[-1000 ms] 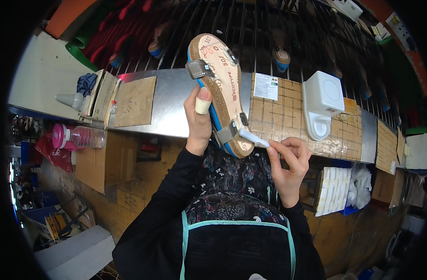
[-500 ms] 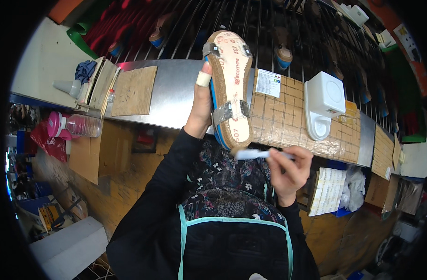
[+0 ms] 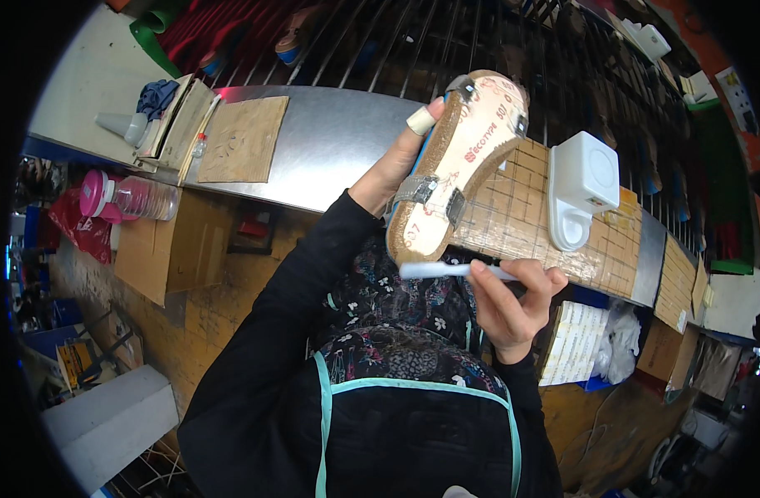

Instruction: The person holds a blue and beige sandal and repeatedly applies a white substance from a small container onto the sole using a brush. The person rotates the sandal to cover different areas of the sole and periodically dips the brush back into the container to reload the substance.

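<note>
My left hand [image 3: 403,158] grips an unfinished sandal [image 3: 471,156] from its left side, thumb showing with a pale wrap around it. The sandal's pale underside faces me, ringed by brown cork-like edging, with grey straps folded onto it and a blue strip along its left side. It is tilted, the far end to the right. Pinched in the fingers of my right hand [image 3: 513,303] is a white brush like a toothbrush [image 3: 450,270]. Its blurred head lies at the sandal's near end; whether it touches cannot be told.
A white dispenser-like device [image 3: 583,187] stands on a taped cardboard sheet [image 3: 513,216] on the metal ledge [image 3: 330,133]. Left of it lies another cardboard piece [image 3: 243,139]. Beyond, several sandals hang or rest among metal rods [image 3: 380,50]. A pink-lidded bottle [image 3: 135,197] is at the left.
The sandal has tipped clockwise, its far end swinging right, and my left hand has followed. The brush has shifted slightly left along the sandal's near end.
</note>
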Available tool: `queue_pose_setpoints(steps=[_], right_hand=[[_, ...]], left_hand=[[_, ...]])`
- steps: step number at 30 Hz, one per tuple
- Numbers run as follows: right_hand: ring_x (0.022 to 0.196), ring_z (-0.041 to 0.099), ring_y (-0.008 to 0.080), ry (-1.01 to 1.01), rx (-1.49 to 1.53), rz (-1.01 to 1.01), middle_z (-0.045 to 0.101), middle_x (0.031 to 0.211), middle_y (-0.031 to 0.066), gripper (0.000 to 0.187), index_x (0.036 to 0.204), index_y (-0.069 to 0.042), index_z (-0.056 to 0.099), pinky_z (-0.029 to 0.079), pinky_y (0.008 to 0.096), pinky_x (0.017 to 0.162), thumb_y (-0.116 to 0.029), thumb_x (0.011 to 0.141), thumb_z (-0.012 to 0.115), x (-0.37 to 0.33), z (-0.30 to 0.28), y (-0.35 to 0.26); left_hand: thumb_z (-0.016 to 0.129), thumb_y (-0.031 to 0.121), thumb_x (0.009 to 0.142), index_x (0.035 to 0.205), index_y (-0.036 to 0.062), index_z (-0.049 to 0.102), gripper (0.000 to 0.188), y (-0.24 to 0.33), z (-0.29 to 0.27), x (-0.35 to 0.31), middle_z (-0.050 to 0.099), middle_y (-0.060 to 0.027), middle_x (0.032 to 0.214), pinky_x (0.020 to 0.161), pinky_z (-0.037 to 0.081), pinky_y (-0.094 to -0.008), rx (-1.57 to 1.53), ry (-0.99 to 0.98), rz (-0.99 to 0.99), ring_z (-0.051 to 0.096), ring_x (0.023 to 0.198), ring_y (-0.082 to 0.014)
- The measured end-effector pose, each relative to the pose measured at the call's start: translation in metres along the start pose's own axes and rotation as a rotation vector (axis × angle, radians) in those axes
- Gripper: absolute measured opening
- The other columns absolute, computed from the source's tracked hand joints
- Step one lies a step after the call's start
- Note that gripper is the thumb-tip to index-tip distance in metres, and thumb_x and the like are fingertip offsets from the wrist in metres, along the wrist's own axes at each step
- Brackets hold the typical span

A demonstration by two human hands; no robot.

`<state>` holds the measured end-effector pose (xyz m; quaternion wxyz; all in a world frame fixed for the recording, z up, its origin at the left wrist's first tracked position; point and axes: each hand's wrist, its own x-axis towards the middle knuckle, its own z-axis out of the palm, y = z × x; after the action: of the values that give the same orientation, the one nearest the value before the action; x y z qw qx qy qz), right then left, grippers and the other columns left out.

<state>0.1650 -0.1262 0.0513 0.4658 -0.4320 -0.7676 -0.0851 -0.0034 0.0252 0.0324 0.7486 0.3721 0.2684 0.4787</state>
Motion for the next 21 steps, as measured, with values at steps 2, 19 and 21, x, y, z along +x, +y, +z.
queue_pose_setpoints(steps=[2, 19, 21], right_hand=[[0.069, 0.054, 0.0124, -0.024, 0.100, -0.042, 0.055, 0.094, 0.0025, 0.037, 0.097, -0.015, 0.077, 0.027, 0.0309, 0.077, -0.012, 0.061, 0.087, 0.001, -0.001, 0.002], [0.072, 0.051, 0.0154, 0.068, 0.089, 0.114, 0.055, 0.095, 0.0023, 0.035, 0.094, -0.018, 0.077, 0.029, 0.0319, 0.075, -0.011, 0.061, 0.087, -0.011, 0.008, 0.012], [0.073, 0.050, 0.0158, 0.082, 0.123, 0.135, 0.055, 0.095, 0.0024, 0.033, 0.093, -0.019, 0.077, 0.030, 0.0320, 0.075, -0.011, 0.062, 0.087, -0.014, 0.013, 0.017]], left_hand=[[0.050, 0.064, 0.091, 0.131, -0.0020, 0.051, 0.078, -0.003, -0.004, 0.003, 0.063, -0.0185, 0.118, 0.079, 0.059, -0.0253, -0.014, -0.070, -0.021, 0.069, 0.097, -0.0166], [0.053, 0.058, 0.092, 0.138, 0.0026, 0.047, 0.072, -0.032, -0.004, 0.009, 0.059, -0.0182, 0.129, 0.088, 0.058, -0.0302, -0.306, -0.232, -0.195, 0.065, 0.110, -0.0199], [0.053, 0.057, 0.092, 0.139, 0.0024, 0.045, 0.072, -0.035, -0.001, 0.009, 0.058, -0.0183, 0.130, 0.089, 0.057, -0.0304, -0.375, -0.300, -0.191, 0.065, 0.111, -0.0209]])
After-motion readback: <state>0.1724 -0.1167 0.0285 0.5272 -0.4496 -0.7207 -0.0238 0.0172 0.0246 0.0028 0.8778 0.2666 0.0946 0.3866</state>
